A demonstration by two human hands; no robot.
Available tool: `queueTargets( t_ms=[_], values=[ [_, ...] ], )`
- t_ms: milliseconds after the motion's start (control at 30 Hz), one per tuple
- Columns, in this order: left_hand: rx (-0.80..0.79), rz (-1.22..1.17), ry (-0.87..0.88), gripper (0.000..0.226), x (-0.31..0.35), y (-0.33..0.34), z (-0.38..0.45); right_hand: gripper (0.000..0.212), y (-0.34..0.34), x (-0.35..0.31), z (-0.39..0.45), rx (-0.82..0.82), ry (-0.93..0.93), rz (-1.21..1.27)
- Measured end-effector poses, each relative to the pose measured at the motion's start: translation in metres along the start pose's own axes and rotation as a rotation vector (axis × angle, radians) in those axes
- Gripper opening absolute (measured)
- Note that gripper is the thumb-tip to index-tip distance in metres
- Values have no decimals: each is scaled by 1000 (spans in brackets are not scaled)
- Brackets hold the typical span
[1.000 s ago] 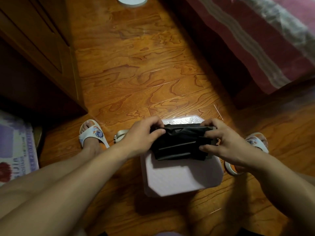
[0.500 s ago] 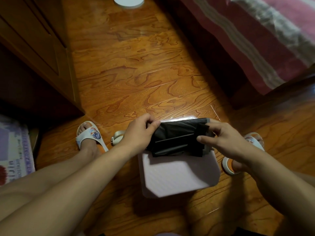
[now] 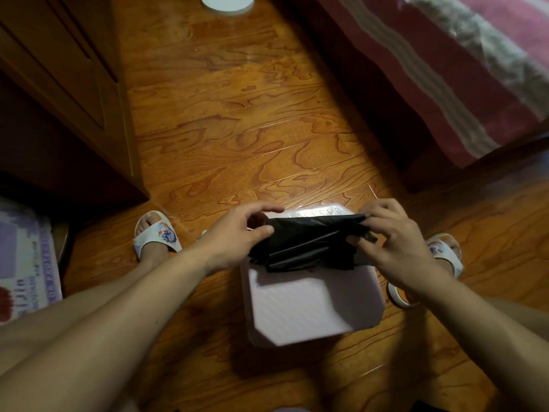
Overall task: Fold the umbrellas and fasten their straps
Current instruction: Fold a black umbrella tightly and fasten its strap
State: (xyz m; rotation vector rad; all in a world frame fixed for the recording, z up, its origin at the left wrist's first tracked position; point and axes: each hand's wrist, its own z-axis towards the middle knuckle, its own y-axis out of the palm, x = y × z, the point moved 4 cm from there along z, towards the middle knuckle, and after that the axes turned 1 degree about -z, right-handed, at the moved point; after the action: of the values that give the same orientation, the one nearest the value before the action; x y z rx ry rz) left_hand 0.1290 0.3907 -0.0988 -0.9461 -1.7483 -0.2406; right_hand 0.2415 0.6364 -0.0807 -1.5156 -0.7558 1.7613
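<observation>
Dim, warm light glares off the glossy orange-brown wooden floor (image 3: 225, 93) up top; corners sink dark, edges bend, perhaps slightly soft.

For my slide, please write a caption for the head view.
Both hands, left hand and right hand, grip a black folded fabric umbrella above a pale pink plastic stool.

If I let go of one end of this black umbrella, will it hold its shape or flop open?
The black umbrella would probably flop: its fabric looks loose and creased, with an edge hanging over the pink stool. The left hand and right hand each pinch an end, and no fastened strap shows, so the folds would likely spread.
</observation>
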Motion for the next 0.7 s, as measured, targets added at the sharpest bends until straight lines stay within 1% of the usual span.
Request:
queueTargets(
  t_ms=[33,67,167,233,300,400,500,567,633,700],
  values=[
    [5,-3,6,34,-1,-1,-1,24,0,-4,-3,27,-73,-35],
    [14,-15,12,32,-1,-2,-1,21,-1,-8,-6,42,-147,-54],
    [-2,-81,12,24,-3,-3,0,9,-1,-21,-20,58,-334,-114],
    [-56,-100,-7,23,-5,-3,1,6,2,-27,-32,87,-435,-195],
    [-124,-53,-27,22,-6,-2,2,7,4,-28,-41,128,-486,-266],
    [-151,-34,-36,21,-7,-2,4,14,1,-25,-44,196,-469,-355],
    [-69,-68,-45,13,-11,-5,4,16,0,-26,-43,232,-451,-363],
    [-48,-108,-31,13,-11,-5,1,17,1,-25,-42,238,-441,-363],
    [-73,-97,17,19,-9,-3,-4,9,0,-21,-43,220,-410,-360],
    [-97,-86,32,21,-8,-3,-8,12,-1,-15,-42,193,-318,-314]
  ],
)
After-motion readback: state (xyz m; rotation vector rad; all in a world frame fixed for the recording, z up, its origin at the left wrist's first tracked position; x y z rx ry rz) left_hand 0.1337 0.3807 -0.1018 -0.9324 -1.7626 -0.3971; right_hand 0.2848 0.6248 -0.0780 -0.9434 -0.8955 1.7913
